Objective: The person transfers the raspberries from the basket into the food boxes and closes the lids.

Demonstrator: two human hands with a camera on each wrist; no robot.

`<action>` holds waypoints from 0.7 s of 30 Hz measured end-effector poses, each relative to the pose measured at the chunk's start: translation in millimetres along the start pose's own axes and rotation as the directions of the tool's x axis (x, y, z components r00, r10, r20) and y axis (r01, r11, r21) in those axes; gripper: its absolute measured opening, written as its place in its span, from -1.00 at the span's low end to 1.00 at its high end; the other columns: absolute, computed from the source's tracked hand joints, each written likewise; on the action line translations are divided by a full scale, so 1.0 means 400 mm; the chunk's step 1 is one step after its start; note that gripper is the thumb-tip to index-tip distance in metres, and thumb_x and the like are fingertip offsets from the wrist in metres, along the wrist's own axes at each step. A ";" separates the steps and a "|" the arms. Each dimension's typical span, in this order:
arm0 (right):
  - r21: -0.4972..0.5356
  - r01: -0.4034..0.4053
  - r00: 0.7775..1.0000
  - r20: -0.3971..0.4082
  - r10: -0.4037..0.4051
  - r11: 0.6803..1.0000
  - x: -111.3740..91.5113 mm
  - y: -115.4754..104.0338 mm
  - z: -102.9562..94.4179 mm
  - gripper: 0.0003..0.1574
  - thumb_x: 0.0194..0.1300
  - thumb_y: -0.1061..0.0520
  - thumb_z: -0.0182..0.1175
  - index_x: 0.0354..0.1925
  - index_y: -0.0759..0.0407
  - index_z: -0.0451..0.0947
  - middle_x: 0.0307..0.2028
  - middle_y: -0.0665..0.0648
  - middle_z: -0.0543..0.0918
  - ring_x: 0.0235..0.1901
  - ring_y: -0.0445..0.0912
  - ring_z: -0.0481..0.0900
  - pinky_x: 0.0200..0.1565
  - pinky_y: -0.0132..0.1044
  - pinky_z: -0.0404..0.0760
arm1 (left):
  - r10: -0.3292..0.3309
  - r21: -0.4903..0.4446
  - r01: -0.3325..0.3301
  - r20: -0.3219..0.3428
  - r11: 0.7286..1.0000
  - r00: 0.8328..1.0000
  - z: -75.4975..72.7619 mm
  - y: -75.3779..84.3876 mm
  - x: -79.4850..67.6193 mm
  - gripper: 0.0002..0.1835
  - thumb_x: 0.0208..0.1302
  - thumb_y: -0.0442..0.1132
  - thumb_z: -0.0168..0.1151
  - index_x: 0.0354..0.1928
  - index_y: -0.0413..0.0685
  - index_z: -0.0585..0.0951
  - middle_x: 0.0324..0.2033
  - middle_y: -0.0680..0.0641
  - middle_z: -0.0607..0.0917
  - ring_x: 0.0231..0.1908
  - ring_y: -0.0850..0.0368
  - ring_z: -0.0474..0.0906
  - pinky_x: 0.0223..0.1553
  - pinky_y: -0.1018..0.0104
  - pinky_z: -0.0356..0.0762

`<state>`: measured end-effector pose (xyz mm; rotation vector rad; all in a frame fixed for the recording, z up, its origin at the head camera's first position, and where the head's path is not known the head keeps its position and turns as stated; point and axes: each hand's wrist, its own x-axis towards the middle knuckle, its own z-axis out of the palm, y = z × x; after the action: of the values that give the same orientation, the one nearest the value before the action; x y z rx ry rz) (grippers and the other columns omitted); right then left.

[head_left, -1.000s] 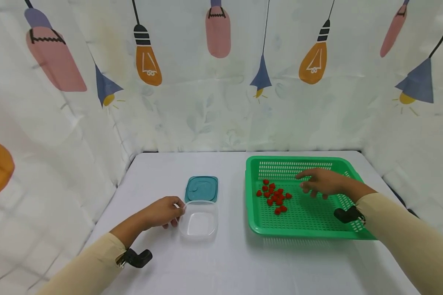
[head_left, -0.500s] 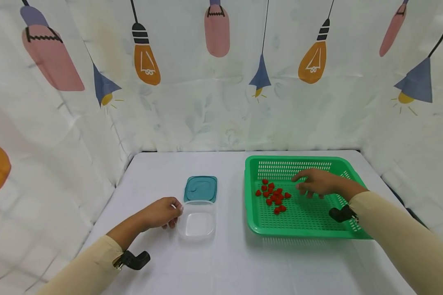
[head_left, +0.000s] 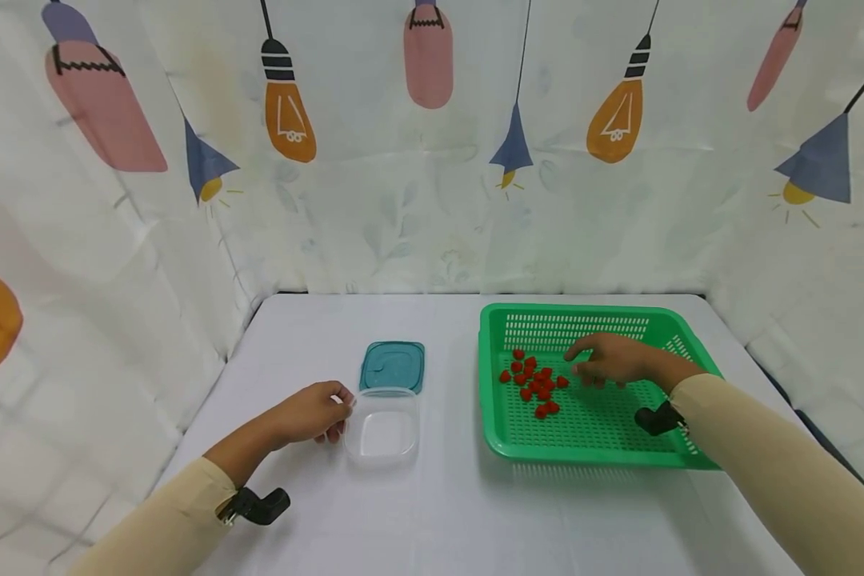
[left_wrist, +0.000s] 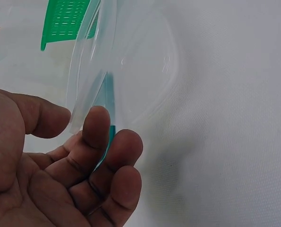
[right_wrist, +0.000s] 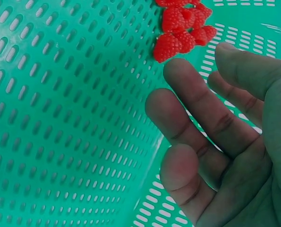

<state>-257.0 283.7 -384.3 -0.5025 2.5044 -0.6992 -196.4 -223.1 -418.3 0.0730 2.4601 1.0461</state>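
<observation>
My L hand (head_left: 313, 412) pinches the L rim of the clear container (head_left: 382, 436), thumb vs. fingers; teal lid (head_left: 393, 366) lies just behind. R side of table (head_left: 450, 512): green basket (head_left: 583, 458) w/ red raspberries (head_left: 538, 378) in its L half. My R hand (head_left: 608, 358), fingers loosely spread, hangs over basket just R of them.

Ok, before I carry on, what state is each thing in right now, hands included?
Tub: open, nothing visible inside.
Lid: off, lying just beyond the tub.
Basket: open-topped, upright, holding the berries.
Berries: loose, bunched toward the basket's left side.
Left hand: thumb and fingers holding the tub's rim.
Right hand: over the basket, fingers loosely bent, holding nothing.
</observation>
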 end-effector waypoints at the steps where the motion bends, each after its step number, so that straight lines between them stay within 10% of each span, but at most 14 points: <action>1: 0.000 -0.001 1.000 0.000 0.001 1.000 0.000 0.000 0.001 -0.51 0.52 0.07 0.18 0.29 0.29 0.50 -0.30 0.10 0.74 -0.34 -0.01 0.67 -0.52 -0.06 0.58 | -0.001 0.001 0.001 0.000 1.000 1.000 -0.001 0.001 0.001 -0.75 0.47 -0.25 0.11 0.08 -0.24 0.52 -0.40 -0.11 0.64 -0.39 0.03 0.58 -0.34 0.16 0.58; 21: 0.046 -0.049 0.999 0.019 0.048 0.998 0.025 0.022 0.033 -0.59 0.51 0.14 0.19 0.25 0.22 0.55 -0.32 0.09 0.72 -0.38 -0.02 0.71 -0.52 -0.12 0.57 | 0.001 -0.010 -0.001 0.001 1.000 1.000 0.003 0.005 0.009 -0.76 0.45 -0.28 0.11 0.06 -0.24 0.52 -0.40 -0.11 0.64 -0.40 0.02 0.57 -0.35 0.15 0.57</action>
<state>-259.8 281.1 -402.5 -0.4279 2.4688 -0.7288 -199.4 -220.0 -418.9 0.0717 2.4543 1.0583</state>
